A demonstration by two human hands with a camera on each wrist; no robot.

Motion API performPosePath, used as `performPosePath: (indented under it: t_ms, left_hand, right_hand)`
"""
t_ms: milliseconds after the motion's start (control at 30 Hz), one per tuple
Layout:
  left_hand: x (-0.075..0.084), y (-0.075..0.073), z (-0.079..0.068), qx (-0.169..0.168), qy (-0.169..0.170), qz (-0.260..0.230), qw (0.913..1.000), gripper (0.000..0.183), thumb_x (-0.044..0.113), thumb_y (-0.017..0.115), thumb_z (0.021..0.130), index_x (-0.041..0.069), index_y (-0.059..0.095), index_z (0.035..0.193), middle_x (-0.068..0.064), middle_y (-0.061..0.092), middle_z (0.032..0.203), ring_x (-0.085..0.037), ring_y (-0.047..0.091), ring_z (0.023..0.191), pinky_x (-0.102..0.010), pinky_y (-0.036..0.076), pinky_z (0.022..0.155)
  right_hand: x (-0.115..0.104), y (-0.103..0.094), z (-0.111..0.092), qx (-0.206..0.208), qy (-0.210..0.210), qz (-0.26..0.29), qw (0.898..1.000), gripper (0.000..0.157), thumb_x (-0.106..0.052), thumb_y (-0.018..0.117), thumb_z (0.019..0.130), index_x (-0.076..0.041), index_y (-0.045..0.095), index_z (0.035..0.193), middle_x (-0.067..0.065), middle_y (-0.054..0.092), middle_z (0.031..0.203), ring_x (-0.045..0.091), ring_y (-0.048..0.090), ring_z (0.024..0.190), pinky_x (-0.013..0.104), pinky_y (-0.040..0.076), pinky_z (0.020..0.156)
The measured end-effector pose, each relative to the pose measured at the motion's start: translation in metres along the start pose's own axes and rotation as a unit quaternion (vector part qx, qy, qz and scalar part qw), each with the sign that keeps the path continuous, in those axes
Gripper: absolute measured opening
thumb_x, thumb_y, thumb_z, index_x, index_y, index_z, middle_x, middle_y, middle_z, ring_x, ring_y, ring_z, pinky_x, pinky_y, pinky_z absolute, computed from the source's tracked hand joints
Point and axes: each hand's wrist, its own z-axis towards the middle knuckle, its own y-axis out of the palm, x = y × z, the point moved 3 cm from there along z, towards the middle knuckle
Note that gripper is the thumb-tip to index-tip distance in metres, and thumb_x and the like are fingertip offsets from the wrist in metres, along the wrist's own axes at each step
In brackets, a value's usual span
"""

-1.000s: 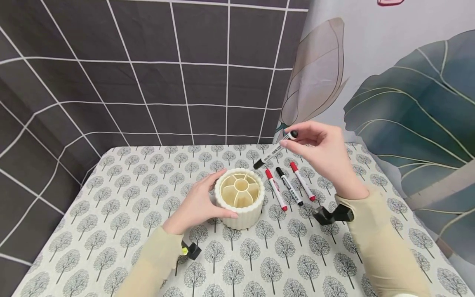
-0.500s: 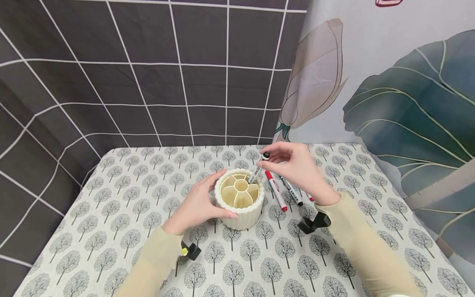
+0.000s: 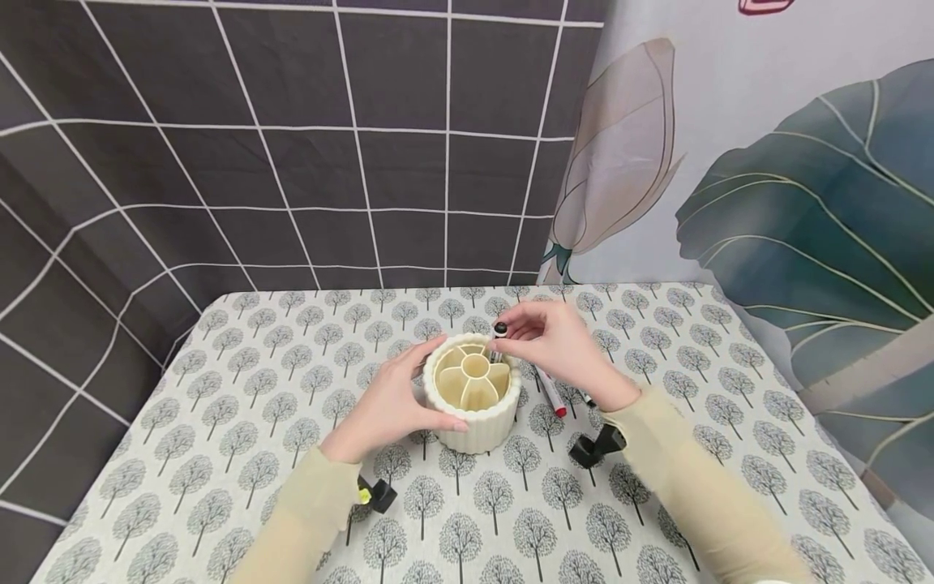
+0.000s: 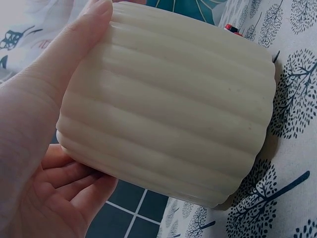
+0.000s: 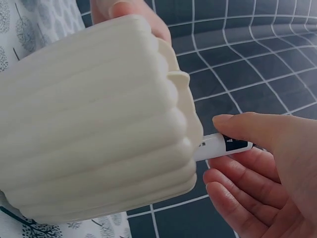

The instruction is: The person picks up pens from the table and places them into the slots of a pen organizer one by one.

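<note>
A cream fluted pen holder point(image 3: 477, 426) with petal-shaped compartments stands upright on the table. My left hand point(image 3: 394, 397) grips its left side, thumb across the front near the rim and fingers round the back. At the rear right compartment, my right hand point(image 3: 558, 345) pinches the end of a black-and-white marker point(image 3: 499, 332) between thumb and fingers. The marker's lower part is inside the holder, hidden by its wall. In the right wrist view, only a short length of the marker point(image 5: 215, 146) shows between the rim and the fingers.
Under the right hand lies a red-and-white marker point(image 3: 550, 393), partly covered. Beside it shows the end of a black marker point(image 3: 588, 399). A tree-print cloth point(image 3: 255, 438) covers the table. Dark grid fabric point(image 3: 394, 162) hangs behind, floral fabric point(image 3: 817, 203) at right.
My right hand has moved left and down from above the loose markers, putting the black-and-white marker's lower end into the pen holder. The left hand and holder have stayed in place.
</note>
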Motion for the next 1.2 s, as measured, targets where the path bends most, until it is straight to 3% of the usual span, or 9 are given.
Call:
performPosePath:
  t_ms: [433,700,967,1200]
  left_hand:
    - [0.000,0.001,0.000,0.006,0.001,-0.003,1.0000,0.117,0.063,0.084,0.042,0.035,0.033,0.143,0.010,0.042,0.137,-0.013,0.042,0.121,-0.055,0.035,0.099]
    - [0.000,0.001,-0.001,0.015,-0.004,0.006,0.9999,0.117,0.065,0.083,0.040,0.037,0.034,0.142,0.011,0.043,0.137,-0.014,0.043,0.121,-0.055,0.036,0.098]
    - [-0.002,0.000,-0.001,0.016,-0.003,0.014,0.9998,0.117,0.067,0.082,0.039,0.038,0.033,0.142,0.011,0.042,0.138,-0.015,0.042,0.123,-0.055,0.035,0.098]
    - [0.000,0.001,-0.001,0.011,0.002,0.005,0.9999,0.117,0.065,0.083,0.041,0.037,0.033,0.143,0.011,0.042,0.138,-0.016,0.042,0.123,-0.056,0.035,0.098]
  right_hand:
    - [0.002,-0.001,-0.002,-0.004,0.001,0.003,1.000,0.032,-0.027,0.079,0.076,-0.008,0.069,0.100,0.000,0.068,0.088,0.015,0.064,0.076,0.029,0.055,0.069]
    - [-0.048,-0.031,-0.011,0.045,0.014,0.016,0.999,0.023,-0.016,0.075,0.081,-0.003,0.069,0.100,0.006,0.069,0.092,0.020,0.066,0.080,0.030,0.055,0.072]
    - [-0.047,-0.060,-0.021,0.091,0.034,-0.020,0.995,0.026,-0.022,0.074,0.082,-0.006,0.069,0.103,0.006,0.069,0.098,0.019,0.066,0.084,0.024,0.054,0.071]
    - [-0.030,-0.082,-0.033,0.118,0.070,-0.057,0.989,0.033,-0.029,0.072,0.083,-0.006,0.068,0.106,0.007,0.068,0.101,0.018,0.065,0.087,0.020,0.052,0.075]
